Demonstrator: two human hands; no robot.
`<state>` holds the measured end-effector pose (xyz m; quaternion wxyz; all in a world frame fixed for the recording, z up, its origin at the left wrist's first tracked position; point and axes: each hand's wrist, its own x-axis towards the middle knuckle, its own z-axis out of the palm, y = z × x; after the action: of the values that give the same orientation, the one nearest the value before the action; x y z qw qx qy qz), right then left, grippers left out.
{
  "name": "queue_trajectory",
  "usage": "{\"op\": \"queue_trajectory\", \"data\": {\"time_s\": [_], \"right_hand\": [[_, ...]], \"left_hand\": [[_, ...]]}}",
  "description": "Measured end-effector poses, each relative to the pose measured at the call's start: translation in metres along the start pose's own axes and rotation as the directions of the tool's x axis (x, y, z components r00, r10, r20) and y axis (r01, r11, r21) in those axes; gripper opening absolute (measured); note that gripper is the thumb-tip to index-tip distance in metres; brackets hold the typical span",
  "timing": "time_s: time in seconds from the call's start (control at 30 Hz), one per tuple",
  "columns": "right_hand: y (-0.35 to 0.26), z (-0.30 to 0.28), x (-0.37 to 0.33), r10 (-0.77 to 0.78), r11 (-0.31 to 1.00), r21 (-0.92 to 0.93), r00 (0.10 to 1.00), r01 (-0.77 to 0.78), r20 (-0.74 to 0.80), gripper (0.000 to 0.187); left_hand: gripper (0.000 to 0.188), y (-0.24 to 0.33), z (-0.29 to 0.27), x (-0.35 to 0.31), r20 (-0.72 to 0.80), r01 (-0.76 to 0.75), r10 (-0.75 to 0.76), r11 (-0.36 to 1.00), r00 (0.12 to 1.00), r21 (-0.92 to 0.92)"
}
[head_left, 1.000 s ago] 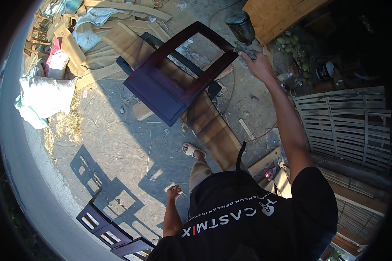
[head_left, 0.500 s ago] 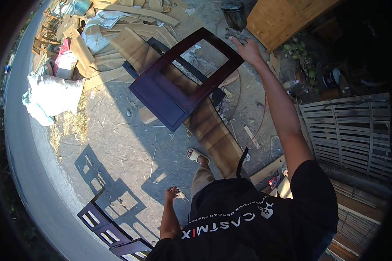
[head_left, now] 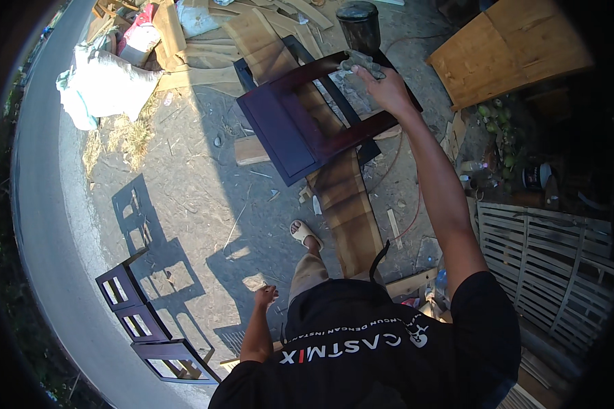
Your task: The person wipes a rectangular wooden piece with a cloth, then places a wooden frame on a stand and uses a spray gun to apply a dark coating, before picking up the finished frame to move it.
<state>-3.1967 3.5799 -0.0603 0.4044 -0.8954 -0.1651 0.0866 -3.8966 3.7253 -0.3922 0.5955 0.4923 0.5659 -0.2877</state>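
Note:
My right hand (head_left: pixel 387 88) is closed around a grey spray gun (head_left: pixel 363 64), held over the far side of a dark reddish-brown wooden frame (head_left: pixel 300 129). Faint mist seems to show at the gun's left. The frame has a large opening and a solid panel at its left end. It rests across a long brown board (head_left: pixel 344 211) and a dark support (head_left: pixel 367 151). Down by my left side, my left hand (head_left: pixel 266 294) hangs with its fingers curled; nothing shows in it. It is apart from the frame.
A black bucket (head_left: pixel 359 27) stands beyond the frame; a large wooden panel (head_left: pixel 505 51) leans at the far right. Slatted panels (head_left: pixel 546 252) lie right. White sacks (head_left: pixel 109 85) and wood offcuts lie far left. Dark frames (head_left: pixel 170 361) stand by the road (head_left: pixel 37 238). A thin hose (head_left: pixel 416 204) crosses the ground.
My right hand and the spray gun have moved from the frame's far right corner leftward over its far rail. The view has shifted, so the frame appears farther up and right.

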Motion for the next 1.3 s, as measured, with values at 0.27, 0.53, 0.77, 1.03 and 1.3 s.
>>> {"op": "queue_trajectory", "data": {"time_s": [0.27, 0.53, 0.77, 1.03, 1.3], "right_hand": [[-0.081, 0.037, -0.047, -0.033, 0.999, -0.013, 0.972, 0.037, 0.232, 0.056], [-0.08, 0.034, -0.068, -0.075, 0.997, -0.003, 0.971, 0.078, 0.226, 0.054], [-0.07, -0.005, -0.167, 0.064, 0.997, -0.056, 0.937, -0.048, 0.343, 0.044], [-0.071, -0.015, -0.218, 0.055, 0.999, -0.021, 0.903, -0.051, 0.426, 0.034], [-0.095, 0.054, -0.127, -0.042, 0.999, -0.006, 0.983, 0.043, 0.181, 0.039]], "left_hand": [[0.03, 0.024, -0.009, 0.021, -0.047, -0.198, 0.199, 0.98, 0.979, 0.017], [0.032, -0.005, -0.018, 0.026, -0.013, -0.146, 0.146, 0.989, 0.989, 0.005], [0.031, -0.025, -0.021, 0.027, -0.003, -0.109, 0.109, 0.994, 0.994, -0.02], [0.031, -0.012, -0.039, 0.05, 0.005, -0.2, 0.2, 0.979, 0.98, 0.033], [0.035, 0.042, -0.045, 0.039, -0.022, -0.276, 0.276, 0.961, 0.961, -0.006]]}}
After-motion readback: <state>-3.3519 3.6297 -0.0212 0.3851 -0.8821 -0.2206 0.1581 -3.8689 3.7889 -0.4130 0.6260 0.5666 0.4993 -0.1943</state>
